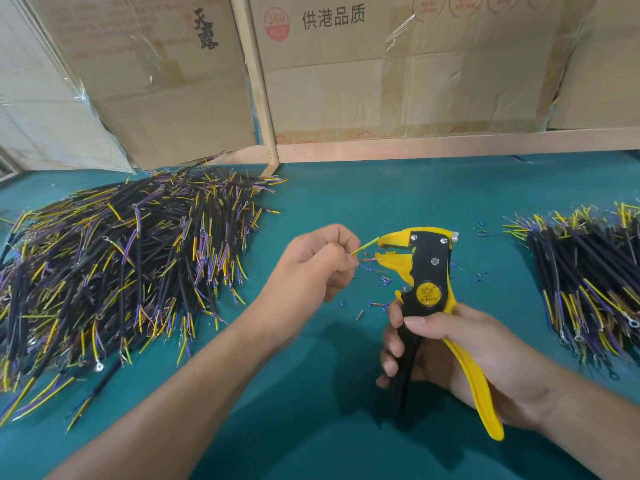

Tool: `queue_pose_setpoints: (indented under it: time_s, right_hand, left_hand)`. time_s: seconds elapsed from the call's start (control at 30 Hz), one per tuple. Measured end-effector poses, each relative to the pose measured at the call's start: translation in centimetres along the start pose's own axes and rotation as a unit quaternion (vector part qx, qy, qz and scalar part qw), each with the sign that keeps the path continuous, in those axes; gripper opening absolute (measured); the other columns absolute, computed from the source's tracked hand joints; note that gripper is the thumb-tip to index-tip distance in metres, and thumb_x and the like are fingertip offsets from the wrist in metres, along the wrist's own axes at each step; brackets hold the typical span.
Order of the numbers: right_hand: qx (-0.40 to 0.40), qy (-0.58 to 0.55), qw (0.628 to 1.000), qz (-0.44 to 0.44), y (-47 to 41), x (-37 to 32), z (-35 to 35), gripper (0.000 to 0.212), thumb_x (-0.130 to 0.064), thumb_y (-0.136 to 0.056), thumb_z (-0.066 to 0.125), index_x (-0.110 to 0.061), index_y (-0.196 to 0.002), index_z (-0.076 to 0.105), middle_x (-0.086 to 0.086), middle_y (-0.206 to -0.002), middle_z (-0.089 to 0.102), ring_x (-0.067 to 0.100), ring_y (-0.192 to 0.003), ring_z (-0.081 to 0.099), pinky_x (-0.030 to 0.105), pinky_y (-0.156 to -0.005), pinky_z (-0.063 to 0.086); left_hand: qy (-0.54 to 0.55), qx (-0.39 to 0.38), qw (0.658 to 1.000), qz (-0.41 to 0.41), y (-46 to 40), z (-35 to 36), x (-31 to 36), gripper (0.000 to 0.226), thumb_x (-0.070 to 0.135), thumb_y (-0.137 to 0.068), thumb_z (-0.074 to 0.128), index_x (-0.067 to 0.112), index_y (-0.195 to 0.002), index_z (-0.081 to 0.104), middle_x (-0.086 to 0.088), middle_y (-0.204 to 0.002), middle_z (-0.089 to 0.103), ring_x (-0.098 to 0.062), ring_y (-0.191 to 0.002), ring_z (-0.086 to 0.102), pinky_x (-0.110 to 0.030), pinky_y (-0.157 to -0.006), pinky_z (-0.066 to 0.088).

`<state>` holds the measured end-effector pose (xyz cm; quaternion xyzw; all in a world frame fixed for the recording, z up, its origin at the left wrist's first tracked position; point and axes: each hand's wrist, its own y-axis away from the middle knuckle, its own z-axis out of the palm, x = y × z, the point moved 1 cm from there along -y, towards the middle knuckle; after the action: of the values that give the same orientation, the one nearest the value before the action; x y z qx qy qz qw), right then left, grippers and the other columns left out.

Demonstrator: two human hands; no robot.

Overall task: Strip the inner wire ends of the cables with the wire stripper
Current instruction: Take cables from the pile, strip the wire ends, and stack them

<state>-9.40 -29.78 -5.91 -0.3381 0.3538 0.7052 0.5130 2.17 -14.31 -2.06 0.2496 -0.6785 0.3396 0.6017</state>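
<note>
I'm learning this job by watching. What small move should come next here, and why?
Probably squeeze the wire stripper handles. The left hand pinches the cable's inner wires, and the red wire already reaches into the open jaws, while the right hand grips the handles still spread.
</note>
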Motion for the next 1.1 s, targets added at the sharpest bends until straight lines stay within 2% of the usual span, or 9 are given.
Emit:
queue_pose_setpoints:
  time_s: [0.17,0.27,0.33,0.47,0.57,0.67,0.83,0.93,1.1]
  right_hand:
    - [-0.017,-0.033,0.999,0.020,0.2,0.0,0.5,0.018,-0.013,-0.078,0.071,-0.005,-0.095,0.068,0.021,-0.086,0.059,0.039,-0.082,0.062,0.056,-0.086,0.054]
    - [-0.037,-0.060,0.997,0.035,0.5,0.0,0.9,0.020,-0.008,-0.079,0.070,-0.004,-0.099,0.068,0.027,-0.099,0.062,0.046,-0.098,0.064,0.060,-0.098,0.050]
    - [-0.045,-0.053,0.997,0.037,0.7,0.1,1.1,0.018,-0.006,-0.081,0.067,-0.005,-0.099,0.068,0.029,-0.103,0.063,0.048,-0.104,0.063,0.060,-0.099,0.050]
    - [-0.049,-0.054,0.997,0.026,0.8,0.2,1.4,0.015,-0.006,-0.079,0.067,-0.006,-0.094,0.066,0.022,-0.088,0.057,0.041,-0.088,0.060,0.059,-0.096,0.050]
    - [-0.055,-0.055,0.997,0.018,0.7,0.3,1.6,0.012,-0.009,-0.080,0.066,-0.007,-0.092,0.065,0.018,-0.081,0.052,0.036,-0.080,0.057,0.055,-0.090,0.051]
    - [-0.072,-0.059,0.996,0.010,0.6,0.6,1.7,0.009,-0.012,-0.085,0.065,-0.007,-0.092,0.062,0.015,-0.078,0.050,0.034,-0.078,0.055,0.054,-0.088,0.050]
    - [-0.098,-0.041,0.994,-0.010,0.8,0.5,1.6,0.011,-0.014,-0.090,0.065,-0.008,-0.092,0.056,0.013,-0.077,0.049,0.031,-0.075,0.054,0.051,-0.085,0.050]
    - [-0.099,-0.020,0.995,-0.008,0.8,0.4,1.4,0.015,-0.018,-0.090,0.068,-0.009,-0.089,0.056,0.012,-0.076,0.048,0.030,-0.073,0.053,0.049,-0.083,0.050]
    - [-0.093,-0.030,0.995,-0.001,0.8,0.5,1.2,0.025,-0.026,-0.089,0.074,-0.009,-0.086,0.056,0.012,-0.073,0.047,0.030,-0.070,0.051,0.048,-0.080,0.049]
  left_hand:
    - [0.023,0.040,0.999,0.019,-0.2,-0.2,0.3,0.019,0.009,-0.071,0.043,0.020,-0.060,0.054,0.012,-0.049,0.026,-0.007,-0.044,0.016,-0.015,-0.044,0.015]
    - [0.051,0.052,0.997,0.035,-0.1,-0.3,0.3,0.013,0.007,-0.072,0.042,0.017,-0.063,0.046,0.013,-0.049,0.027,-0.006,-0.043,0.016,-0.015,-0.044,0.015]
    - [0.058,0.045,0.996,0.042,-0.1,-0.2,0.3,0.022,0.006,-0.075,0.041,0.022,-0.061,0.048,0.013,-0.050,0.029,-0.006,-0.044,0.016,-0.016,-0.044,0.016]
    - [0.066,0.017,0.995,0.073,0.0,0.4,0.1,0.034,0.005,-0.083,0.039,0.028,-0.063,0.053,0.015,-0.053,0.033,-0.005,-0.046,0.022,-0.018,-0.045,0.022]
    - [0.082,-0.006,0.992,0.096,0.2,0.8,0.0,0.026,0.010,-0.085,0.047,0.028,-0.069,0.055,0.016,-0.055,0.035,-0.005,-0.048,0.024,-0.016,-0.047,0.026]
    - [0.077,-0.027,0.991,0.110,0.4,1.1,0.0,0.007,0.021,-0.085,0.053,0.022,-0.078,0.055,0.015,-0.057,0.034,-0.005,-0.050,0.023,-0.016,-0.049,0.026]
    - [0.063,-0.047,0.991,0.109,0.5,1.2,-0.2,0.008,0.013,-0.094,0.052,0.008,-0.088,0.048,0.016,-0.058,0.031,-0.005,-0.051,0.021,-0.018,-0.050,0.022]
    - [0.072,-0.054,0.990,0.109,0.5,1.2,-0.1,0.015,0.023,-0.090,0.051,0.009,-0.088,0.047,0.017,-0.059,0.031,-0.003,-0.050,0.022,-0.021,-0.051,0.019]
    - [0.069,-0.064,0.990,0.103,0.6,1.2,-0.2,0.008,0.024,-0.091,0.049,0.018,-0.086,0.049,0.020,-0.059,0.034,-0.003,-0.052,0.024,-0.026,-0.054,0.018]
